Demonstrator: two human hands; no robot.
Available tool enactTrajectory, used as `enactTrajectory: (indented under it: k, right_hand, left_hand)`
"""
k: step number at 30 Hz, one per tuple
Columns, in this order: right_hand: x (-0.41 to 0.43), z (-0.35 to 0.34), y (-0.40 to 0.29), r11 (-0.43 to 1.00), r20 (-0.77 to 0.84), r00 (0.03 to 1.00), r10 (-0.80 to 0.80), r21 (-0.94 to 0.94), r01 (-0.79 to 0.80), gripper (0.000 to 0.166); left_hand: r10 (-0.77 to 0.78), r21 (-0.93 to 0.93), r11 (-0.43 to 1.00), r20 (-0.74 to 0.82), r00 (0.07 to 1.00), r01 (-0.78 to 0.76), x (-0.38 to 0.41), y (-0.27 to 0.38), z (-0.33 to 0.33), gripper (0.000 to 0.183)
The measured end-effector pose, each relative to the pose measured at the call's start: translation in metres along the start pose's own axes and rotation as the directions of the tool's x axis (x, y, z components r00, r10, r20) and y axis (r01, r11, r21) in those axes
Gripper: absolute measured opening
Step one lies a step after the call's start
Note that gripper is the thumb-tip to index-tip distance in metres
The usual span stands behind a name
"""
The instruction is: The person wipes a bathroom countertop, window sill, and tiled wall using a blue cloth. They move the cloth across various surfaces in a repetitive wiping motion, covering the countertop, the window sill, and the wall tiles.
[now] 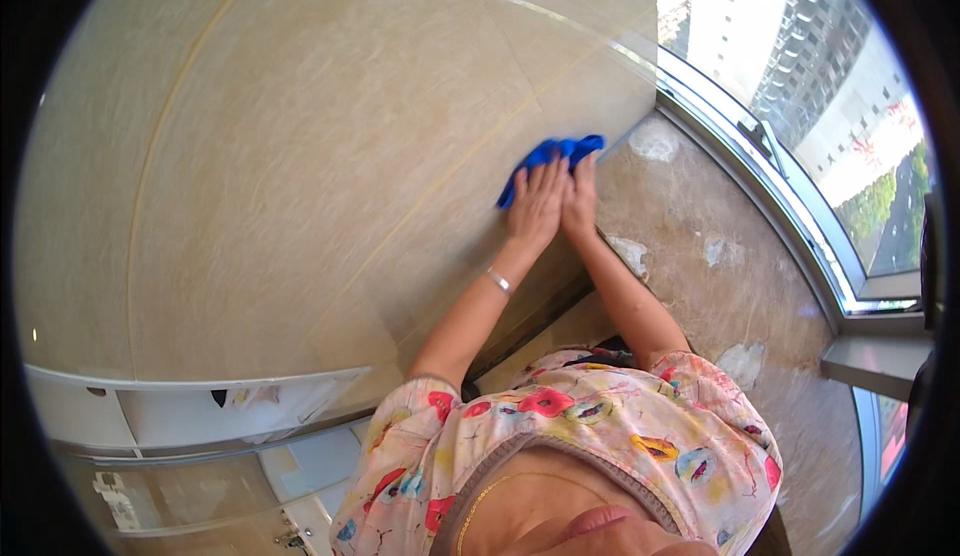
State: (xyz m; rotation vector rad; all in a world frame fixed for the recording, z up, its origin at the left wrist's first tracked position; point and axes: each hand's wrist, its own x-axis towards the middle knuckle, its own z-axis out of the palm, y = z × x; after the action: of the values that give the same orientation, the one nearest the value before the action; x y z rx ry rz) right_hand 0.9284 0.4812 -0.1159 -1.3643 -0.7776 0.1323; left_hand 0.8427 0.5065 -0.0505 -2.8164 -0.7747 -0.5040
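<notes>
A blue cloth (551,152), bunched into folds, lies against a beige stone-look wall panel (315,143). My left hand (538,207) presses on it with the fingers stretched over its lower edge, and a silver-coloured bracelet (498,281) circles that wrist. Close beside it, my right hand (579,200) touches the cloth's right end, near the corner where the panel meets a brown stone-look surface (697,196). Both forearms reach forward, side by side. The cloth's underside and parts of the fingertips are hidden.
At the right is a metal-framed window (795,233) with a handle (766,140); buildings and trees show outside. Pale patches (721,251) mark the brown surface. A grey ledge (874,365) juts out at far right. Lower left stands a white open-fronted cabinet (82,410).
</notes>
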Motion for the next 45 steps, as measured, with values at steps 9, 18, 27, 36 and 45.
enactTrajectory:
  k: [9,18,27,36,45]
  right_hand:
    - [0.104,0.013,-0.119,0.97,-0.146,0.96,-0.238,0.014,0.242,0.054]
    - [-0.058,0.074,-0.109,0.559,0.36,0.46,-0.812,0.249,0.791,0.045]
    - [-0.061,0.118,-0.218,0.525,0.107,0.514,-0.851,0.199,0.828,0.042]
    - [-0.198,0.227,-0.387,0.359,0.193,0.317,-0.929,0.252,0.899,0.037]
    - [-0.283,0.232,-0.316,0.309,0.323,0.199,-0.925,0.337,0.889,0.027]
  left_hand:
    - [-0.051,0.225,0.966,-0.326,0.944,0.129,0.062,-0.005,-0.098,0.055]
    - [-0.389,0.182,0.825,-0.504,0.772,0.534,-0.164,-0.069,-0.07,0.043]
    - [-0.266,0.163,0.865,-0.653,0.71,0.474,-0.155,-0.099,-0.162,0.043]
    - [-0.362,0.096,0.664,-0.827,0.431,0.742,-0.302,-0.207,-0.27,0.045]
    - [-0.42,0.001,0.775,-0.747,0.516,0.632,-0.409,-0.194,-0.208,0.036]
